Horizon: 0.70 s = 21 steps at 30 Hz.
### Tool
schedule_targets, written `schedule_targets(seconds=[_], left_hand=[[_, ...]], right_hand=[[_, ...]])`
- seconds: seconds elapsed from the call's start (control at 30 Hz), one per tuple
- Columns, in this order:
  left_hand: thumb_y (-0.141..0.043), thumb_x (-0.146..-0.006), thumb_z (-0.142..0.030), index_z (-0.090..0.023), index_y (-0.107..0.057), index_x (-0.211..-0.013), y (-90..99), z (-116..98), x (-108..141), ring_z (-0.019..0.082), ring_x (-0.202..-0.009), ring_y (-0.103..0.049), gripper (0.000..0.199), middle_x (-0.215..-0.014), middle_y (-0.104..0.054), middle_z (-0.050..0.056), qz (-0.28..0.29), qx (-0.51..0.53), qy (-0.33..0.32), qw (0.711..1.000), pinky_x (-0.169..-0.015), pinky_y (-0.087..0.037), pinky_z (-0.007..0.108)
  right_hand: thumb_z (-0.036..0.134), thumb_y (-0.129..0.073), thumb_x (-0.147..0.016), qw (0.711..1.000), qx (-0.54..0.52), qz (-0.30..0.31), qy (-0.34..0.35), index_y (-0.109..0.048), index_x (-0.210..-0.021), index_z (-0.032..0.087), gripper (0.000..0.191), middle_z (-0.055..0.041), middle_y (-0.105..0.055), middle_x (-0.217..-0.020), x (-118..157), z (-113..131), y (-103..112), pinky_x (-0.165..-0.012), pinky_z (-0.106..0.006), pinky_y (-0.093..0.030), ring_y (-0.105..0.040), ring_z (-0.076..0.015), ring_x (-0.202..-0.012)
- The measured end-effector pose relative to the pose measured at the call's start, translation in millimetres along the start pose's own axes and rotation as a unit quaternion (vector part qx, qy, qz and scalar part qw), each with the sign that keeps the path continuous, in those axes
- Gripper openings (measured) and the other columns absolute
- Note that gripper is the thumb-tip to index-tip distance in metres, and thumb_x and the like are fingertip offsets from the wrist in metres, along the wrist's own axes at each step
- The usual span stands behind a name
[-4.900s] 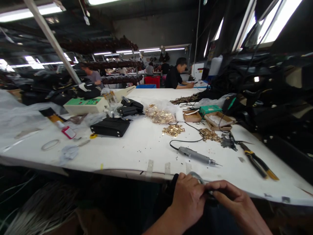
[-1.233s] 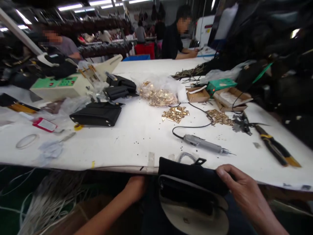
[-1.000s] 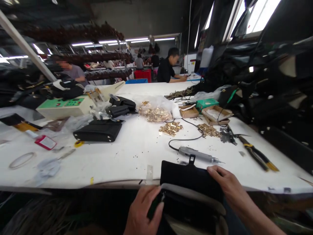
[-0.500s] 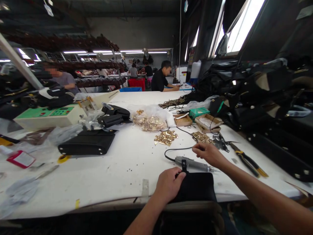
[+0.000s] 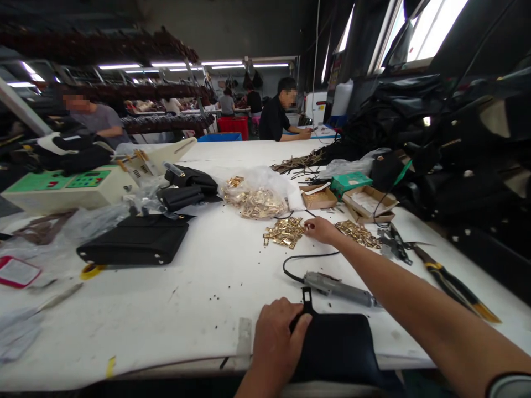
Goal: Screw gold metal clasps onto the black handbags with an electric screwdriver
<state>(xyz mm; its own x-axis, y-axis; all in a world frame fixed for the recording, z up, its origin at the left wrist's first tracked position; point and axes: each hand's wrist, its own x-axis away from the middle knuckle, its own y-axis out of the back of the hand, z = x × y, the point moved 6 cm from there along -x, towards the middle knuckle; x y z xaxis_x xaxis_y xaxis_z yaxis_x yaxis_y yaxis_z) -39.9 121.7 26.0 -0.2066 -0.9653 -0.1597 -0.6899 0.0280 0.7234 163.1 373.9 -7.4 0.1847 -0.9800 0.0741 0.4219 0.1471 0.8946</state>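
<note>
My left hand (image 5: 277, 331) grips the upper left edge of a black leather bag piece (image 5: 338, 345) at the table's front edge, thumb on top. A narrow strap tab (image 5: 307, 298) with a rectangular slot stands up from the piece just beyond my fingers. My right hand (image 5: 321, 229) reaches forward to the right side of a pile of gold metal fittings (image 5: 286, 232). Its fingers are pinched together at the pile, and whatever is between them is too small to make out. Below my right forearm lies a grey electric screwdriver (image 5: 338, 288) with a black cord.
A second gold pile (image 5: 359, 233) and pliers (image 5: 456, 284) lie to the right. Behind are a plastic bag of fittings (image 5: 257, 199) and cardboard boxes (image 5: 367, 204). A black bag (image 5: 135, 240) lies left. A person (image 5: 277, 113) sits at the far end.
My right hand has moved forward and left, from above the screwdriver to the gold fittings. My left hand still holds the leather piece. The view has shifted slightly.
</note>
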Motion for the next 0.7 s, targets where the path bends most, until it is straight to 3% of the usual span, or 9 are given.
schedule_targets(seconds=[0.17,0.37,0.47,0.6,0.7], left_hand=[[-0.064,-0.090,-0.019,-0.023,-0.070,-0.101,4.4,-16.2,-10.5,0.025,-0.084,-0.065,0.013,-0.090,-0.073,0.005,-0.044,-0.051,-0.083,0.994,-0.081,-0.046,0.042],[-0.064,-0.090,-0.018,-0.023,-0.070,-0.099,0.7,-21.2,-8.9,0.024,-0.084,-0.066,0.012,-0.089,-0.074,0.004,-0.068,-0.016,-0.057,0.996,-0.079,-0.047,0.042],[-0.064,-0.091,-0.020,-0.023,-0.071,-0.100,0.4,-17.9,-6.1,0.024,-0.085,-0.067,0.011,-0.090,-0.074,0.003,-0.074,-0.001,-0.055,0.996,-0.080,-0.047,0.042],[-0.064,-0.092,-0.024,-0.023,-0.072,-0.099,1.2,-15.8,-5.3,0.023,-0.088,-0.067,0.010,-0.093,-0.075,0.003,-0.077,0.012,-0.052,0.996,-0.082,-0.048,0.041],[-0.063,-0.094,-0.026,-0.023,-0.072,-0.099,0.1,-20.5,-2.1,0.023,-0.090,-0.068,0.012,-0.095,-0.076,0.003,-0.072,0.022,-0.058,0.995,-0.084,-0.049,0.040]], right_hand=[[0.034,-0.075,-0.081,1.000,-0.005,0.003,0.023,-0.077,-0.092,0.021,0.017,-0.0063,-0.069,-0.098,4.5,1.2,1.4,-0.076,-0.027,-0.041,-0.060,-0.0202,-0.088],[0.026,-0.067,-0.088,0.993,-0.110,-0.039,0.024,-0.078,-0.088,0.021,0.013,-0.0076,-0.072,-0.100,23.1,2.7,10.6,-0.087,-0.029,-0.044,-0.064,-0.0229,-0.099],[0.033,-0.061,-0.094,0.977,-0.201,-0.064,0.001,-0.077,-0.098,0.019,0.022,-0.0086,-0.074,-0.094,45.8,1.8,18.6,-0.079,-0.031,-0.050,-0.070,-0.0225,-0.089],[0.047,-0.049,-0.101,0.937,-0.341,-0.074,-0.022,-0.071,-0.115,0.015,0.041,-0.0133,-0.075,-0.103,96.0,8.2,26.7,-0.066,-0.030,-0.058,-0.074,-0.0210,-0.083],[0.051,-0.070,-0.090,0.854,-0.517,-0.049,-0.031,-0.071,-0.115,0.017,0.042,-0.0131,-0.075,-0.109,144.3,20.2,27.9,-0.072,-0.031,-0.061,-0.075,-0.0221,-0.092]])
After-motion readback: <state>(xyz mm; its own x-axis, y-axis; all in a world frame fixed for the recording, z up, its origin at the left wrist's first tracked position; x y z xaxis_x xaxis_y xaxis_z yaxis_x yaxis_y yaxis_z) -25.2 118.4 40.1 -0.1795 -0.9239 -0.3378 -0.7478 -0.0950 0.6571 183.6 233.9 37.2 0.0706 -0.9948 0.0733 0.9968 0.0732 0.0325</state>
